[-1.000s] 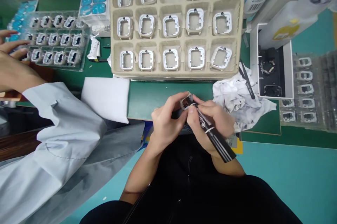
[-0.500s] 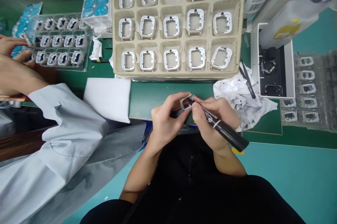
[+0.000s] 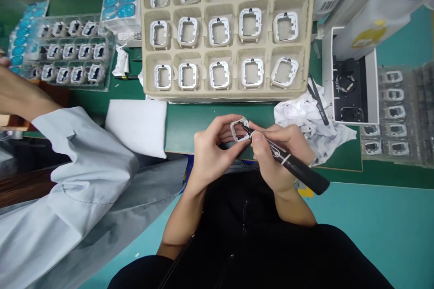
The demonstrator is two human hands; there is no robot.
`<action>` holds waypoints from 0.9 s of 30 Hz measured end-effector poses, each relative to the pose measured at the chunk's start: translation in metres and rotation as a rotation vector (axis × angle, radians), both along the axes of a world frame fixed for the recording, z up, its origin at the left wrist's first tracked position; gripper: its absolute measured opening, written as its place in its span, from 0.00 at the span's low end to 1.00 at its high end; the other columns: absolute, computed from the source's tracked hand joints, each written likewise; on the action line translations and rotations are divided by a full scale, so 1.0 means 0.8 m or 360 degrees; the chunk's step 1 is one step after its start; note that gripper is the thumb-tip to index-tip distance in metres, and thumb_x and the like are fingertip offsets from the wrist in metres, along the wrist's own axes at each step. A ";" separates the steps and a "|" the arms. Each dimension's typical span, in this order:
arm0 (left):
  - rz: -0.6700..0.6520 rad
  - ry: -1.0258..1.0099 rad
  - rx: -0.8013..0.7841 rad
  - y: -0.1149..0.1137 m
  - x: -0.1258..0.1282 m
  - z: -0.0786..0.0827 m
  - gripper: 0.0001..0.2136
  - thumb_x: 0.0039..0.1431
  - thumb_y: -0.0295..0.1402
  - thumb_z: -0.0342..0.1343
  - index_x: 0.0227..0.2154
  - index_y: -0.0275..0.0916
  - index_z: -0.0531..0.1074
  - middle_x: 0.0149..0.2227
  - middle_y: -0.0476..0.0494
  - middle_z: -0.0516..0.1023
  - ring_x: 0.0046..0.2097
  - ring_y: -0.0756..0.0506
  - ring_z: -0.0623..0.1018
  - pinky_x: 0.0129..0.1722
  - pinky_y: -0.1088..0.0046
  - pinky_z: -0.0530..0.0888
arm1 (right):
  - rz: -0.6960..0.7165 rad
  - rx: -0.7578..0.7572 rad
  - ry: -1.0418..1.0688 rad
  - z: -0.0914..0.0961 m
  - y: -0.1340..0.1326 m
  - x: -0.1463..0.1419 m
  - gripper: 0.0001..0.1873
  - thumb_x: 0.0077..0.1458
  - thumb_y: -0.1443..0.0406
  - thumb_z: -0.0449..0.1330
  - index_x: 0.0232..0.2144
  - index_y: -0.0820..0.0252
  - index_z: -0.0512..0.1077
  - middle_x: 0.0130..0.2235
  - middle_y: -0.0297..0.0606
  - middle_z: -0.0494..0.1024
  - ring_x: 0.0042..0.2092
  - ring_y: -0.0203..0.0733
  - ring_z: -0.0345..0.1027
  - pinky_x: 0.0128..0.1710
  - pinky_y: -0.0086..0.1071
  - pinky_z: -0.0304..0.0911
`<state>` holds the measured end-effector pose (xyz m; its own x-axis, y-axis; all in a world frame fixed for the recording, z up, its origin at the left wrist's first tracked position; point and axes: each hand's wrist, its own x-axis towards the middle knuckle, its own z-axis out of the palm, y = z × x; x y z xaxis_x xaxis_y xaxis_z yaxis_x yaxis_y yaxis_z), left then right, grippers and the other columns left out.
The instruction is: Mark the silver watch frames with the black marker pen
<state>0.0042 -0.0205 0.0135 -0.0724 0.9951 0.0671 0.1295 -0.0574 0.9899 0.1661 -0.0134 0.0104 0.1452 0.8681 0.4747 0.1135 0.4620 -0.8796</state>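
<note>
My left hand (image 3: 212, 151) pinches a small white square frame (image 3: 238, 129) over the green mat (image 3: 190, 126), just in front of me. My right hand (image 3: 276, 153) grips a black marker pen (image 3: 291, 168) like a pencil, with its tip against the inside of that frame. Behind my hands stands a beige pulp tray (image 3: 226, 94) whose pockets hold several more white frames; one pocket in the top row is bare.
A crumpled white cloth (image 3: 307, 119) lies right of my hands. A white box (image 3: 349, 82) and clear trays of parts (image 3: 395, 119) sit further right. At left, a co-worker's grey sleeve (image 3: 84, 162) reaches toward a clear tray (image 3: 68, 56). White foam pad (image 3: 137, 126) lies nearby.
The pen's rear end has swung down and to the right while its tip stays in the frame. The frame now faces up more. The co-worker's hand has drawn back left from the clear tray.
</note>
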 end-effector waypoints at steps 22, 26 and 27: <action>-0.0094 -0.0049 0.0126 0.003 -0.005 -0.003 0.24 0.65 0.44 0.85 0.58 0.44 0.86 0.52 0.44 0.95 0.51 0.42 0.96 0.58 0.69 0.93 | -0.0125 0.0034 -0.0171 0.007 0.001 -0.006 0.09 0.72 0.65 0.74 0.40 0.50 0.77 0.37 0.30 0.89 0.46 0.49 0.94 0.41 0.36 0.89; -0.0093 0.0027 0.0172 0.001 -0.006 -0.006 0.24 0.67 0.44 0.84 0.60 0.45 0.86 0.53 0.44 0.95 0.52 0.42 0.96 0.58 0.70 0.93 | -0.0132 0.0026 -0.0173 0.006 0.000 -0.006 0.09 0.72 0.64 0.74 0.41 0.49 0.77 0.37 0.29 0.88 0.47 0.49 0.94 0.41 0.36 0.89; -0.0088 0.0049 0.0172 0.000 -0.006 -0.007 0.24 0.67 0.45 0.84 0.60 0.45 0.85 0.53 0.44 0.95 0.52 0.42 0.96 0.59 0.70 0.93 | -0.0127 0.0027 -0.0164 0.006 0.000 -0.006 0.09 0.72 0.64 0.74 0.41 0.49 0.77 0.37 0.29 0.87 0.47 0.48 0.94 0.42 0.35 0.89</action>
